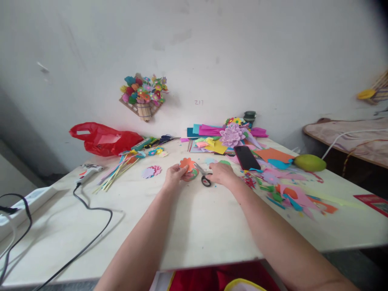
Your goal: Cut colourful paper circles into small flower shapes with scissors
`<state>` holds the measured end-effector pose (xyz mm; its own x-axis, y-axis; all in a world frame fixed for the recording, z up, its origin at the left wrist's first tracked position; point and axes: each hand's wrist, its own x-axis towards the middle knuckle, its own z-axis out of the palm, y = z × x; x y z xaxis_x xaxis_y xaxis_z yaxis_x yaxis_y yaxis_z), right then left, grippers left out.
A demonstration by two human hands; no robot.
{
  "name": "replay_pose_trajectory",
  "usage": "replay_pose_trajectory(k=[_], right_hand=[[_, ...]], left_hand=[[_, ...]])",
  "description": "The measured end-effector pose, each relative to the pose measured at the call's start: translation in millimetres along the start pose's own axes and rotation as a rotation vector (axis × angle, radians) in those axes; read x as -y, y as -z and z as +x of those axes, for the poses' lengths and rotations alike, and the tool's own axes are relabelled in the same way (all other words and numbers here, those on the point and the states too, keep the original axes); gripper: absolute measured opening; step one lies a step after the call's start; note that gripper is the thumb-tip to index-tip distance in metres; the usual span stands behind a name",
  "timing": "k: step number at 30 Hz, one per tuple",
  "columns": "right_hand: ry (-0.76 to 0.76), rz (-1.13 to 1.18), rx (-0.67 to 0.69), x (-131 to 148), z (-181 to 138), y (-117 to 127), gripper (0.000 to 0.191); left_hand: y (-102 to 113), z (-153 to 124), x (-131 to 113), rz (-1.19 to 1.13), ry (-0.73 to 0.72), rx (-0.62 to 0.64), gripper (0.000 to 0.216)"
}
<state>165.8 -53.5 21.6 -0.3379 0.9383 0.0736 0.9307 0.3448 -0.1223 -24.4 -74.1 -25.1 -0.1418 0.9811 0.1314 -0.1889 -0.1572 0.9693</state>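
My left hand point(175, 176) pinches an orange flower cutout point(187, 164) between thumb and fingers. Just under and beside that cutout, a green and reddish round piece point(194, 174) shows in part. A pair of scissors point(206, 181) with black handles lies between my hands, its blades pointing at the orange flower. My right hand point(222, 173) is right beside the scissors' handles, fingers reaching forward and apart; whether it touches the handles is hard to see. Pale blue point(209, 161) and green point(224, 162) pieces lie just beyond its fingertips.
Scalloped paper pieces point(152, 171), thin sticks point(117, 173) and a glue gun point(89, 173) with its cord lie to the left. A red plastic bag point(106, 139) sits behind them. On the right are a phone point(247, 157), colourful scraps point(295, 198) and a yellow-green oval object point(310, 162).
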Motion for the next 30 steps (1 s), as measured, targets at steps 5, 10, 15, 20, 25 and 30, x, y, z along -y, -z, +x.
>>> replay_pose_trajectory(k=[5, 10, 15, 20, 25, 30], right_hand=[[0.032, -0.109, 0.094, 13, -6, 2, 0.041], [0.063, -0.166, 0.043, 18, -5, -7, 0.034], [0.056, -0.042, 0.007, 6, 0, -8, 0.037], [-0.069, 0.300, -0.061, -8, 13, -9, 0.039], [-0.072, 0.957, 0.065, -16, 22, -19, 0.028], [0.111, 1.263, 0.144, -21, 15, -17, 0.021]], left_hand=[[0, 1, 1, -0.031, -0.011, -0.034, 0.038], [1, 2, 2, -0.048, -0.025, -0.071, 0.038], [1, 2, -1, -0.063, -0.051, -0.110, 0.038], [0, -2, -5, -0.082, -0.066, -0.133, 0.038], [-2, -4, -8, -0.107, -0.075, -0.134, 0.037], [-1, -4, -9, -0.100, -0.093, -0.119, 0.036]])
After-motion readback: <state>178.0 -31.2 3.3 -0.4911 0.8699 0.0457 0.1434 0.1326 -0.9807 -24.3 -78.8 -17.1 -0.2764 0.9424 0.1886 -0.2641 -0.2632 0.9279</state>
